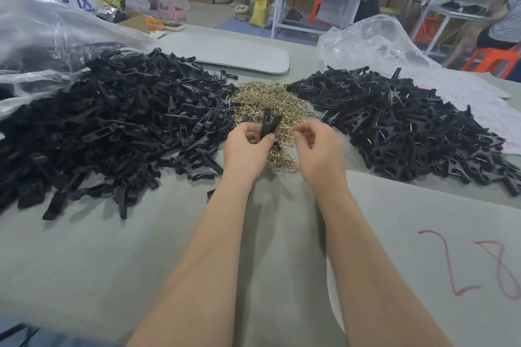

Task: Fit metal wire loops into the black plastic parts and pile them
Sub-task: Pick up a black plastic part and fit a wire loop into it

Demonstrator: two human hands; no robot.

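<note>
My left hand (248, 146) grips a black plastic part (269, 122) that sticks up and forward above the near edge of the gold wire loop heap (267, 101). My right hand (315, 146) hovers just right of it with fingers curled toward the thumb; whether a wire loop sits in the pinch is hidden. A large pile of bare black parts (112, 127) lies to the left. On the right lies a pile of black parts with wire glinting in them (408, 127).
Clear plastic bags lie at the back left (42, 36) and back right (372, 39). A grey felt sheet (231, 56) lies behind the heaps, and a sheet marked in red (451, 248) at the near right. People sit by an orange stool (490, 59).
</note>
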